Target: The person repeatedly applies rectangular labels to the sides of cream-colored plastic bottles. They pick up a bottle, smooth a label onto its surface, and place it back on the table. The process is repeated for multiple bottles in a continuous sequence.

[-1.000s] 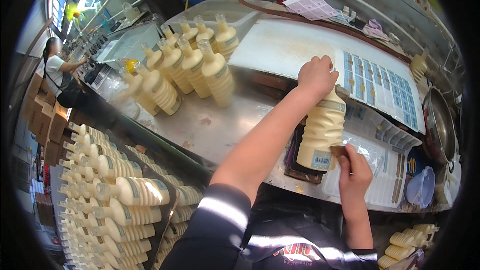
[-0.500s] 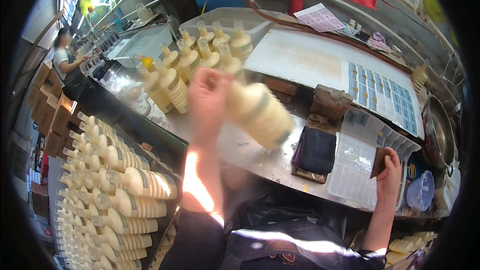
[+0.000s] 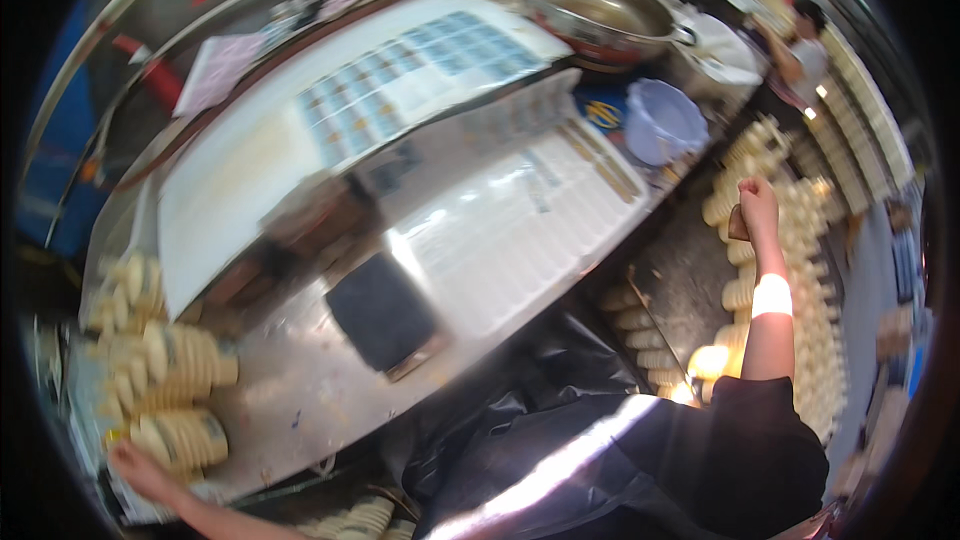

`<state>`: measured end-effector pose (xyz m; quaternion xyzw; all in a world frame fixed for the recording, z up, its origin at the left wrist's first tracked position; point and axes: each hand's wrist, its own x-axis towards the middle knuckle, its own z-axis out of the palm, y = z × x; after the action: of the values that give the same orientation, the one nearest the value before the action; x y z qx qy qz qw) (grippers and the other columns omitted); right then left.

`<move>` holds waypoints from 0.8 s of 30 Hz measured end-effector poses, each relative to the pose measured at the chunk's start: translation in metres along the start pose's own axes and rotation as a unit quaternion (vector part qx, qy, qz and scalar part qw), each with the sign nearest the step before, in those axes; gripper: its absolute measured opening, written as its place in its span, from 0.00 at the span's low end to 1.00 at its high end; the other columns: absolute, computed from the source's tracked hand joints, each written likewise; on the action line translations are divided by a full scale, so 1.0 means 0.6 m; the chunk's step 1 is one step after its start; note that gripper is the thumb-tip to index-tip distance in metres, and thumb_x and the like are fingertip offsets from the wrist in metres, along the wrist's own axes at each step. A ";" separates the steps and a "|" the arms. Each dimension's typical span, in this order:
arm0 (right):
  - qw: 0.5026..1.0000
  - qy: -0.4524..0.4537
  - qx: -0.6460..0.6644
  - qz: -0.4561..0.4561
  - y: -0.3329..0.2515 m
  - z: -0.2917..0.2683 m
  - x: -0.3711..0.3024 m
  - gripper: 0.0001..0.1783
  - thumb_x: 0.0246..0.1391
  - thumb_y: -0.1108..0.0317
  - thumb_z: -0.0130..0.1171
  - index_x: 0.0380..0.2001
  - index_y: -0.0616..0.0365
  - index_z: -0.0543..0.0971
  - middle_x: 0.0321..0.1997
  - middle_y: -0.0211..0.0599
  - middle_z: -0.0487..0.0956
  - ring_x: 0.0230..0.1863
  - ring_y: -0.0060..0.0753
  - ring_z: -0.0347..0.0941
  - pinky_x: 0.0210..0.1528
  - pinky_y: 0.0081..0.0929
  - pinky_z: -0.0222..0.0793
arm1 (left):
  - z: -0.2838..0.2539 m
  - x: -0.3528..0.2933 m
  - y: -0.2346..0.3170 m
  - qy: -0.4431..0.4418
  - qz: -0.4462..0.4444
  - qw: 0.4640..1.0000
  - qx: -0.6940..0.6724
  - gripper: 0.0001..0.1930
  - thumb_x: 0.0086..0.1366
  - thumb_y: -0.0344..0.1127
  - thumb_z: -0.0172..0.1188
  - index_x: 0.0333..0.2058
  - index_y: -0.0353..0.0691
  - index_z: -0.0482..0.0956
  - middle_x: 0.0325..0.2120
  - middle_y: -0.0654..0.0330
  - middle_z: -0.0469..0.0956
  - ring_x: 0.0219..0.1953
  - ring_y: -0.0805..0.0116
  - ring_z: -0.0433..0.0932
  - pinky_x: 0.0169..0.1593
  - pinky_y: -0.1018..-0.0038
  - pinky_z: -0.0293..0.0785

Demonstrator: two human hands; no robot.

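At the lower left edge my left hand (image 3: pixel 140 470) is closed at the neck end of a cream ribbed bottle (image 3: pixel 182 438) on the workbench; its fingertips are small and blurred. More such bottles (image 3: pixel 160 355) stand just beyond it. Far to the right, my right hand (image 3: pixel 758 205) is stretched out over rows of cream bottles (image 3: pixel 790 260). Its fingers are closed on a small flat brown piece (image 3: pixel 738 223). A dark cloth-covered pad (image 3: pixel 382 312) lies on the bench between my arms.
A clear plastic sheet with a tray-like pattern (image 3: pixel 500 230) and a white board with blue labels (image 3: pixel 420 70) cover much of the bench. Beyond are a lilac basket (image 3: pixel 663 122) and a large metal pan (image 3: pixel 600 5). Another person (image 3: pixel 800 60) is at the far right.
The view has swung to the right. My left hand has gone from lifting a bottle in mid-air to the bottle group; my right hand has moved from the clear sheet out over the right-hand bottles.
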<state>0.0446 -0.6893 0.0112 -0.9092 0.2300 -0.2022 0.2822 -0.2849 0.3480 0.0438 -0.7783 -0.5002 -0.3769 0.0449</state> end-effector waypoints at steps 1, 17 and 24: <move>0.977 0.050 -0.197 -0.066 0.047 -0.037 -0.012 0.12 0.59 0.69 0.53 0.43 0.60 0.80 0.40 0.46 0.84 0.39 0.51 0.82 0.41 0.45 0.77 | 0.004 0.006 0.019 -0.017 -0.007 0.999 0.027 0.22 0.74 0.56 0.55 0.51 0.43 0.79 0.44 0.51 0.83 0.46 0.51 0.80 0.53 0.63 0.74; 0.876 0.077 -0.404 0.252 0.371 -0.114 -0.080 0.39 0.60 0.41 0.62 0.62 0.60 0.67 0.56 0.62 0.77 0.55 0.62 0.78 0.54 0.55 0.75 | -0.003 0.034 0.219 0.289 0.326 0.885 0.167 0.18 0.65 0.48 0.68 0.37 0.37 0.81 0.36 0.47 0.79 0.37 0.43 0.79 0.41 0.50 0.77; 0.862 0.108 -0.432 0.242 0.413 -0.089 -0.050 0.30 0.66 0.42 0.56 0.58 0.55 0.73 0.56 0.61 0.76 0.52 0.62 0.79 0.52 0.56 0.76 | -0.050 -0.049 0.374 0.082 0.084 0.992 -0.045 0.21 0.74 0.54 0.56 0.55 0.47 0.83 0.49 0.58 0.82 0.46 0.60 0.81 0.51 0.68 0.75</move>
<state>-0.0818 -0.8777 -0.1057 -0.8282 0.5362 -0.1046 -0.1252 -0.1249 0.2016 0.1154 -0.7852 -0.4100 -0.4568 0.0820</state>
